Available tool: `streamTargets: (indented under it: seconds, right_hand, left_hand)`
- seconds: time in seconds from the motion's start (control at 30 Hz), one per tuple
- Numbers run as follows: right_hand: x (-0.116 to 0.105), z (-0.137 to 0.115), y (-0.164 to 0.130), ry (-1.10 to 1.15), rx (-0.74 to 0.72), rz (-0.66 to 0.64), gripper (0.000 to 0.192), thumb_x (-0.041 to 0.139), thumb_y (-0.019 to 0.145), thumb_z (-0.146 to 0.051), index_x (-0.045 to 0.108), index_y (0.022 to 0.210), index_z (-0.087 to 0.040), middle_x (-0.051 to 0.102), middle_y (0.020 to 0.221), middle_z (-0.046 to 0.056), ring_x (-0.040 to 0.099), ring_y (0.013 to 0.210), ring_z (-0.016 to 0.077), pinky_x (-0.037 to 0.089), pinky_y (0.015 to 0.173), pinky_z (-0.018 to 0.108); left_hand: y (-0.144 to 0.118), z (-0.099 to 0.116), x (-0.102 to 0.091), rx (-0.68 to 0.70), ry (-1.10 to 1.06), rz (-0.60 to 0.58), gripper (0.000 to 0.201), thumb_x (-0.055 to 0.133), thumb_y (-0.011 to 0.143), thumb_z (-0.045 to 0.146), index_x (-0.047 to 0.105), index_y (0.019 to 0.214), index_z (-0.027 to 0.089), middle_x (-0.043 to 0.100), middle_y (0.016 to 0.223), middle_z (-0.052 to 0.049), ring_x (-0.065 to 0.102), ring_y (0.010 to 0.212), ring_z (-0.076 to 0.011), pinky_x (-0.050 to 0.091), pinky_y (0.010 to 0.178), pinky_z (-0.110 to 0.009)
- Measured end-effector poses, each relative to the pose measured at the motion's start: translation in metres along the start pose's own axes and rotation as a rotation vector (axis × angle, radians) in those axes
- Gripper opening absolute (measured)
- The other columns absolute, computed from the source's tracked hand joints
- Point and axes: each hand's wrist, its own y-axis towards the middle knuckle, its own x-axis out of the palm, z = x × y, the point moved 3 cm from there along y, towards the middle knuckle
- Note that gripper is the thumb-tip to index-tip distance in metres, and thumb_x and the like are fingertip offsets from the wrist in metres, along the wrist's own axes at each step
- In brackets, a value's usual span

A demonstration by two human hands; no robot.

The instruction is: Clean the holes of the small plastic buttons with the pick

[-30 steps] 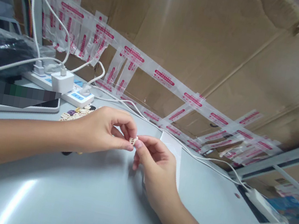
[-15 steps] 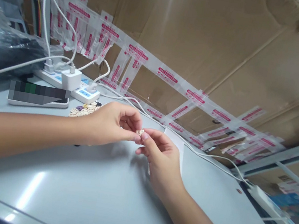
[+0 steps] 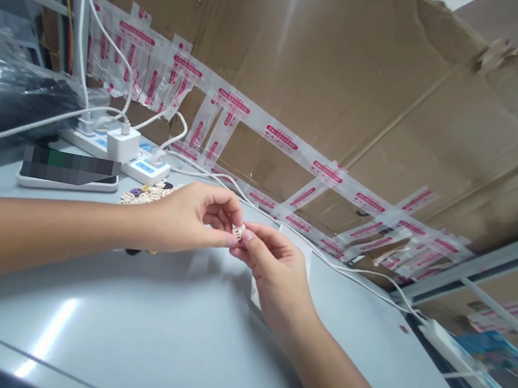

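Two hands meet above the middle of the grey table [image 3: 155, 329], pinching one small cream bead [image 3: 237, 233] between their fingertips. The left hand [image 3: 187, 218] grips it from the left with thumb and forefinger; the right hand [image 3: 275, 274] grips it from the right. Just behind the left hand lies a pile of beads [image 3: 146, 193], with a white power strip [image 3: 120, 153] and a phone [image 3: 66, 177] beyond. A taped cardboard wall [image 3: 355, 104] closes the far edge. Bare tabletop stretches toward the near edge; a white cable [image 3: 365, 276] runs along the right side.
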Motion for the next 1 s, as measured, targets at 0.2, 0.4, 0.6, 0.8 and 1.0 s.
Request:
streamTargets:
  seconds: [0.2,0.4,0.6,0.8,1.0]
  right_hand:
    - [-0.002,-0.002,0.003,0.003,0.009,-0.045,0.018,0.084,0.076,-0.035,0.080,0.087,-0.021,0.078,0.088,0.004,0.070,0.084,0.0177,0.059,0.086,0.037]
    - [-0.006,-0.006,0.003,-0.049,0.083,-0.113,0.034,0.083,0.077,-0.029,0.069,0.106,-0.019,0.074,0.088,0.003,0.071,0.077,0.0160,0.059,0.083,0.037]
    - [-0.007,-0.006,0.004,-0.062,0.111,-0.136,0.034,0.084,0.075,-0.030,0.066,0.101,-0.018,0.071,0.083,0.000,0.071,0.073,0.0155,0.060,0.082,0.038]
    - [-0.007,-0.006,0.004,-0.044,0.167,-0.111,0.032,0.088,0.069,-0.032,0.071,0.092,-0.018,0.074,0.081,0.001,0.073,0.072,0.0157,0.059,0.084,0.037]
    - [-0.003,-0.011,0.002,0.003,0.160,-0.127,0.028,0.087,0.072,-0.033,0.073,0.093,-0.019,0.076,0.087,0.003,0.072,0.082,0.0159,0.058,0.086,0.035]
  left_hand:
    - [0.001,0.003,-0.001,0.053,0.079,-0.046,0.013,0.068,0.082,0.023,0.065,0.094,0.018,0.072,0.088,-0.001,0.071,0.086,-0.0156,0.057,0.082,-0.031]
    - [-0.001,0.007,0.000,0.130,0.258,-0.139,0.017,0.062,0.083,0.019,0.070,0.099,0.018,0.074,0.088,-0.002,0.068,0.082,-0.0136,0.054,0.073,-0.025]
    - [-0.002,0.008,-0.001,0.155,0.349,-0.141,0.017,0.063,0.081,0.019,0.073,0.095,0.018,0.074,0.080,-0.001,0.065,0.072,-0.0117,0.049,0.064,-0.021]
    - [-0.003,0.005,-0.001,0.115,0.322,-0.119,0.015,0.064,0.082,0.023,0.074,0.093,0.018,0.076,0.084,-0.002,0.068,0.076,-0.0136,0.051,0.066,-0.022]
    - [-0.002,0.008,-0.003,0.099,0.325,-0.070,0.015,0.064,0.085,0.026,0.073,0.093,0.017,0.075,0.080,-0.001,0.066,0.072,-0.0124,0.049,0.062,-0.021]
